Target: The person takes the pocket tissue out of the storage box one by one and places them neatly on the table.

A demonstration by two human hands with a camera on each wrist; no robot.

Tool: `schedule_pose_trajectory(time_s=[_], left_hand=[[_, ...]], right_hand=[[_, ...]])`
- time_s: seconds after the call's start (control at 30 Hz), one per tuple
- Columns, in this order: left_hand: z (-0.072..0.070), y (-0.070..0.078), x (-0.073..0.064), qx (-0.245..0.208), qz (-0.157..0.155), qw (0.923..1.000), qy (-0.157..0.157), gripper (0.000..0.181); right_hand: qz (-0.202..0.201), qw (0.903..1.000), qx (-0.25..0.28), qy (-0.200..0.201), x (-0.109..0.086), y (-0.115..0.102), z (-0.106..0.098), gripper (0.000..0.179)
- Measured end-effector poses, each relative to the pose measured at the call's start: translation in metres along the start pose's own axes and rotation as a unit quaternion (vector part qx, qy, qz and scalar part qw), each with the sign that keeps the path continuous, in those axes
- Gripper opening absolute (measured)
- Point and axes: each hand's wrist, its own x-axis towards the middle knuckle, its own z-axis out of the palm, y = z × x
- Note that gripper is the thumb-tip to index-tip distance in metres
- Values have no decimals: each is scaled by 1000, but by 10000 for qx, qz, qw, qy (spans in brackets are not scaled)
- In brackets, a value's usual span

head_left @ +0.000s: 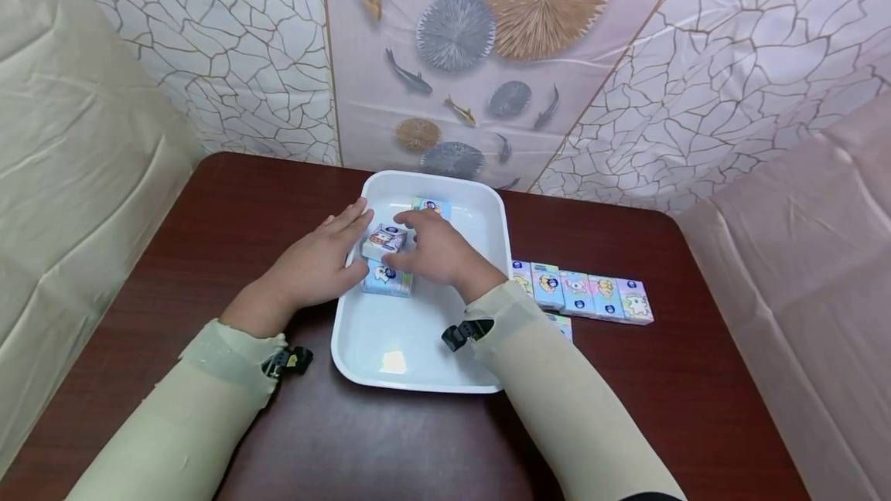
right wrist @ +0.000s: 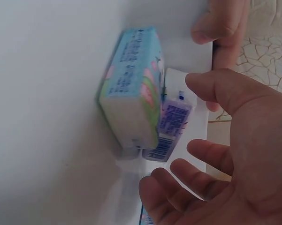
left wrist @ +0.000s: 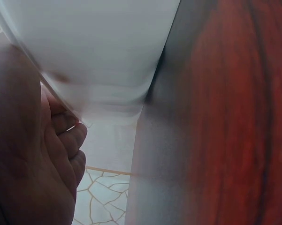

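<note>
The tray (head_left: 425,358) is plain white; the packs (head_left: 391,279) pastel with cartoon prints; the tabletop (head_left: 278,199) dark reddish-brown.

My forearms (head_left: 184,412) angle inward from either side. My left hand (head_left: 320,261) points forward, fingers extended, thumb spread; my right hand (head_left: 437,248) reaches leftward, its thumb apart from loosely bent fingers.

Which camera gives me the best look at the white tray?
The head view: it looks down on nearly the whole white tray, packets inside. The left wrist view shows only part of its outer wall; the right wrist view, part of its inside.
</note>
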Motion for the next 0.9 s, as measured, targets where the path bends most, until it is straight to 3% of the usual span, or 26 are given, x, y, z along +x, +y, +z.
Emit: schedule_pose_trajectory(time_s=[0.9], left_hand=[[0, 2, 0, 3, -27, 10000, -9, 78]], right_hand=[[247, 9982, -398, -364, 7, 7, 13, 86]])
